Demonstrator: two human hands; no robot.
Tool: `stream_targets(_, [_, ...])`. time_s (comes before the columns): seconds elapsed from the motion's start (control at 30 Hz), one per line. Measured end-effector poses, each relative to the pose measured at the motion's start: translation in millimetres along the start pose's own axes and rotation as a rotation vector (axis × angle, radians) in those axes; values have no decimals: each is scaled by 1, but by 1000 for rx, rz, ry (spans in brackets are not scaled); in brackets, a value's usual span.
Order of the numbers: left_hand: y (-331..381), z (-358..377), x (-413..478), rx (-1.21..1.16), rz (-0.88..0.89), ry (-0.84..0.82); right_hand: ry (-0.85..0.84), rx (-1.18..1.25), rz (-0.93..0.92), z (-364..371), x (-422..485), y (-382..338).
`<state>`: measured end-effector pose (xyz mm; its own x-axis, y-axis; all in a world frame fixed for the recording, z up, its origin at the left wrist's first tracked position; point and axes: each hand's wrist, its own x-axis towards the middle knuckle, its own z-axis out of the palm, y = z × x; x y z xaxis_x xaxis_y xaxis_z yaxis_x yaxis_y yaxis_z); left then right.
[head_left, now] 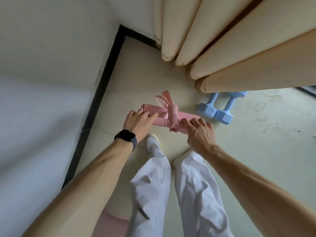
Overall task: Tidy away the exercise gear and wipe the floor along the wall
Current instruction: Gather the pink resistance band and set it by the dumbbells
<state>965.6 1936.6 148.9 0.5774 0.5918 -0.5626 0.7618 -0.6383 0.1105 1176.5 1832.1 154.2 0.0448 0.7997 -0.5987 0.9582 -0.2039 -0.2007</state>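
Two legs in white trousers (pixel 150 185) stand nearest, with one white shoe (pixel 152 142) showing whole. Just past it, my left hand (pixel 136 122), with a dark watch (pixel 126 136) on the wrist, curls its fingers over the left end of one rolled pink exercise mat (pixel 153 110). My right hand (pixel 200 134) grips the right end. The roll's long axis runs left to right, its left end a little farther and pointing at the black skirting board (pixel 102 86). One pink strap (pixel 172 113) binds its middle, loops trailing beyond. Whether it rests on the pale tile floor (pixel 145 74) or hangs just above, I cannot tell. Near its right end lie two pale blue plastic dumbbells (pixel 222 115), side by side, their far ends under the hem of the beige pleated curtain (pixel 222 48). Bare floor runs on to the corner.
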Motion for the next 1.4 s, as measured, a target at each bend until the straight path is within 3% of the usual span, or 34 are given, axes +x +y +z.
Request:
stream_targets(0.2, [-24, 55, 115, 118, 146, 288, 343, -73, 49, 58, 96, 40])
stream_targets(0.3, [-27, 87, 164, 109, 135, 395, 446, -53, 131, 93, 135, 57])
stream_targets(0.37, [-25, 109, 187, 114, 101, 361, 403, 13, 123, 124, 157, 68])
stream_targets(0.47, [-22, 154, 207, 79, 70, 59, 186, 137, 64, 169, 179, 85])
stream_targets(0.53, [-22, 181, 204, 30, 34, -52, 115, 195, 62, 187, 182, 92])
stream_targets(0.7, [-26, 204, 193, -111, 42, 57, 153, 63, 60, 200, 184, 95])
stream_targets(0.87, [-35, 201, 206, -61, 121, 39, 170, -33, 27, 205, 191, 99])
stream_targets(1.0, [-30, 185, 226, -102, 131, 129, 262, 10, 170, 193, 195, 103])
stream_targets(1.13, [-15, 159, 267, 61, 109, 55, 337, 101, 295, 182, 206, 112])
stream_targets(1.23, [-6, 165, 270, 183, 161, -22, 343, 140, 276, 183, 211, 114])
stream_targets(1.4, [-14, 180, 255, 318, 216, 136, 280, 96, 122, 196, 206, 114])
